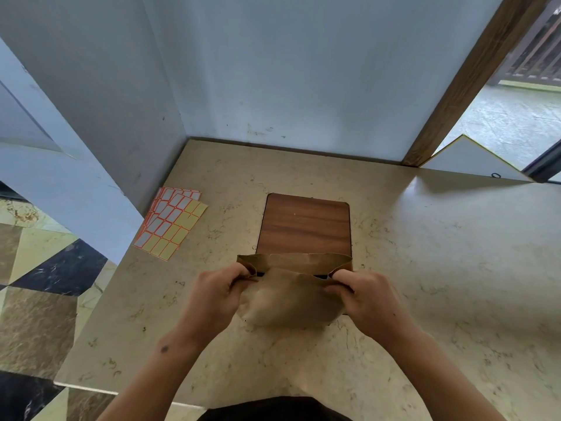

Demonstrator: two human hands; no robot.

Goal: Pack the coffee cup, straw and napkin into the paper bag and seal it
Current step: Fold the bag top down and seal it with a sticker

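A brown paper bag (291, 296) stands on the beige marble counter, its near side bulging toward me. My left hand (217, 294) pinches the bag's top edge at its left corner. My right hand (364, 296) pinches the top edge at the right corner. The mouth shows as a narrow dark slit between the near and far walls. The coffee cup, straw and napkin are not visible; the bag hides whatever is inside.
A dark wooden board (305, 227) lies flat right behind the bag. Sheets of orange-edged and yellow stickers (171, 221) lie at the left near the wall corner. The counter's left edge (100, 287) drops to a patterned floor. A wooden door frame (461, 83) stands at the back right.
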